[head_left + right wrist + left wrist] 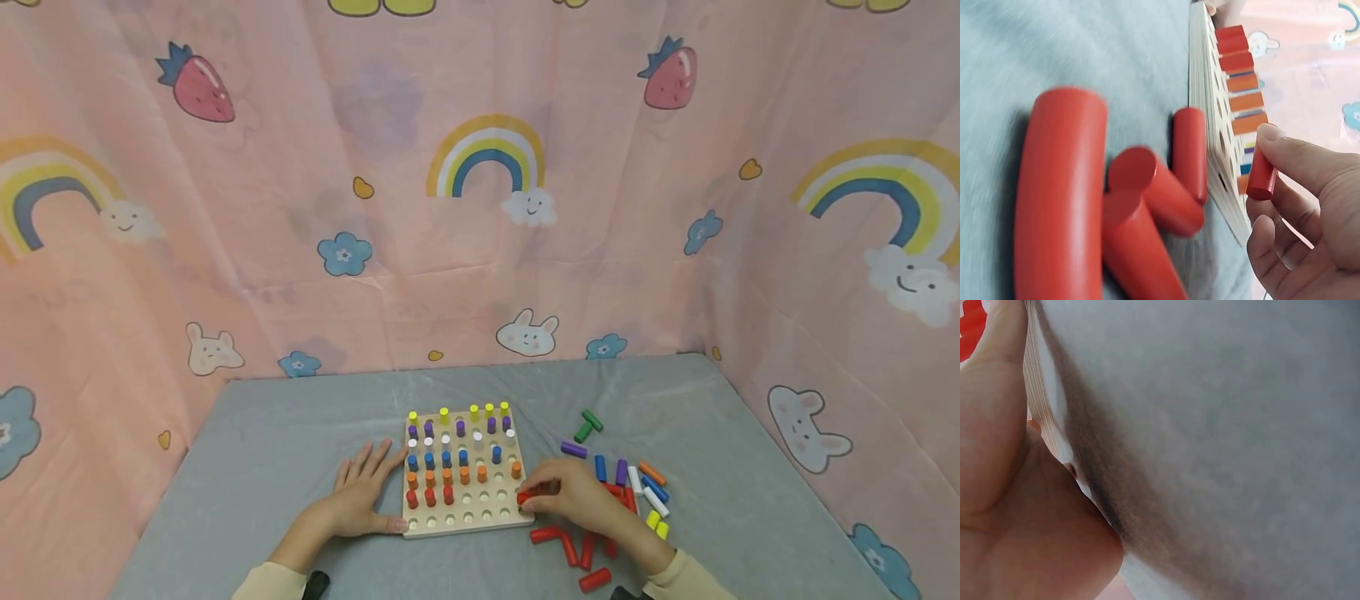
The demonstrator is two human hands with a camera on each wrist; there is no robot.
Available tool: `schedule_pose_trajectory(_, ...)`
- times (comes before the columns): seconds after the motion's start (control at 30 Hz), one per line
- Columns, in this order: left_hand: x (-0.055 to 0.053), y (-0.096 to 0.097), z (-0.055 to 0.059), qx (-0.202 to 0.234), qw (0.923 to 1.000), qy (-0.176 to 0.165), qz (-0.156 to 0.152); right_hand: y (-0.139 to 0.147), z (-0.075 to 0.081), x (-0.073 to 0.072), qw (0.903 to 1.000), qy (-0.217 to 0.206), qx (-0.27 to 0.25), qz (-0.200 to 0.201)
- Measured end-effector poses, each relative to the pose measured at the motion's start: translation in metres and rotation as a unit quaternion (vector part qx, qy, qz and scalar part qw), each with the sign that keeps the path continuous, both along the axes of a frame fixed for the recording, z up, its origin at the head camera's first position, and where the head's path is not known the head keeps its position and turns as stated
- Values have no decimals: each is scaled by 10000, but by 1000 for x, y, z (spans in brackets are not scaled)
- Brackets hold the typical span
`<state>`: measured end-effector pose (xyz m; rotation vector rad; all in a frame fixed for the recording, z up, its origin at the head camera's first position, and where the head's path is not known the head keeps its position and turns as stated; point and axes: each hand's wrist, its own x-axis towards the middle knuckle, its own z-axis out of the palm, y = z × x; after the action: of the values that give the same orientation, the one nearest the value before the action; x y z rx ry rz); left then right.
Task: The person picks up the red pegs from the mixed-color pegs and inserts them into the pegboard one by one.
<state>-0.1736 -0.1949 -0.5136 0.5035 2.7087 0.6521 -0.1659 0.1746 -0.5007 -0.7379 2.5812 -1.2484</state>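
As our left hand (360, 498) lies spread against the left edge of the wooden pegboard (477, 507), our right hand (573, 493) pinches a red cylindrical peg (1262, 172) by the right edge; we'd do well to turn it upright, square over an empty hole (504, 495), then press gently – it looks smooth, glossy, flat-ended, tipped off the line of the standing red pegs (430, 497)

Tilted red peg (522, 497), pinched in right hand (572, 496), at right edge of part-filled pegboard (476, 509), left hand (360, 497) touching left edge
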Motion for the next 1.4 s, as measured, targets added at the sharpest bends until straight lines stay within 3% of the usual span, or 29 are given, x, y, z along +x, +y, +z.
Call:
schedule_pose_trajectory(0.33,-2,-4,-9,422,9990,88,-125,-18,0,0,9997,42,-173,-170)
schedule_pose_trajectory(1.03,-7,-7,-28,185,9994,285,51,-49,-2,-1,9978,201,-539,-336)
schedule_pose_trajectory(1.4,-8,-7,-31,203,9993,309,55,-62,-4,-2,9964,9,-787,-321)
